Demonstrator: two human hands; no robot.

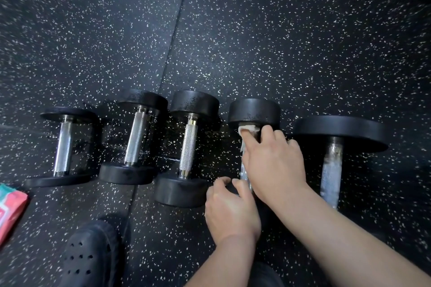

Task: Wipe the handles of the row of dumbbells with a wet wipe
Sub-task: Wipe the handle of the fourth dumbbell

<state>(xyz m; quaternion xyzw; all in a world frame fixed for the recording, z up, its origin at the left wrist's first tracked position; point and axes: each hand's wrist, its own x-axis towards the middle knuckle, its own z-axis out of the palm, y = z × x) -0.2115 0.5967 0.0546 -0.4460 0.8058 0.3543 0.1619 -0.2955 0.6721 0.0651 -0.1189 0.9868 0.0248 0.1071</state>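
Progress: right hand (275, 165) wraps wipe (248, 128) round fourth dumbbell (254, 110)'s handle (244, 171), left hand (231, 212) grips its six-o'clock end; three nine-o'clock dumbbells (136, 137) look unwiped.

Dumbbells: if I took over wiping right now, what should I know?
The right hand holds the wipe on the handle of the fourth dumbbell from the left, near its far end.
The left hand grips that dumbbell's near end.
Five dumbbells lie in a row on the floor; the pack lies at far left.
Done: the fifth dumbbell has a wet-looking handle, so it is likely wiped.
Left: finish the fourth. The first three dumbbells look dry, so probably those too.
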